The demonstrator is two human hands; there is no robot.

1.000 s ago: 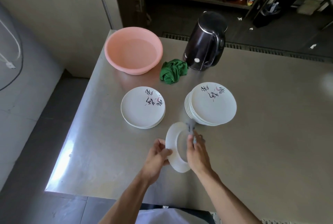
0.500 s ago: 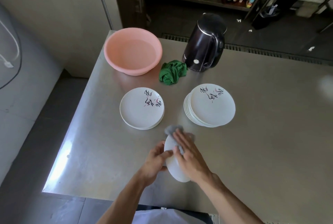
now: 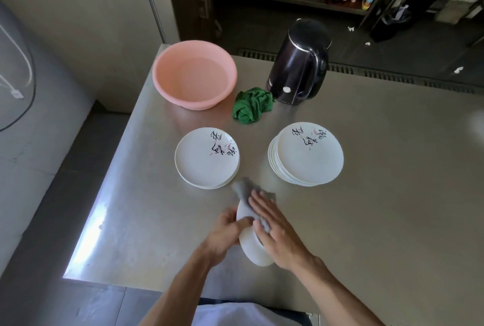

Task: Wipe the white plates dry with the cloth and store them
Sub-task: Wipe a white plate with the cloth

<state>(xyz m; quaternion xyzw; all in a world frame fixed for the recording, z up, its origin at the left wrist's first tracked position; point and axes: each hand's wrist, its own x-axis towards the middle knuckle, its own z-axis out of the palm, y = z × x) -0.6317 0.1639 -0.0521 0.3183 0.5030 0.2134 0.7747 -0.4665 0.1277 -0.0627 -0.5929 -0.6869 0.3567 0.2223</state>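
Brushed steel table, glossy plates, soft cloth.

On the table, the basin sat at the far left corner, the kettle to its right, the rag between them, slightly nearer. Nearer still lay the left stack and right stack, well apart. Before them the left hand held a plate on edge; the cloth lay between it and the right hand.
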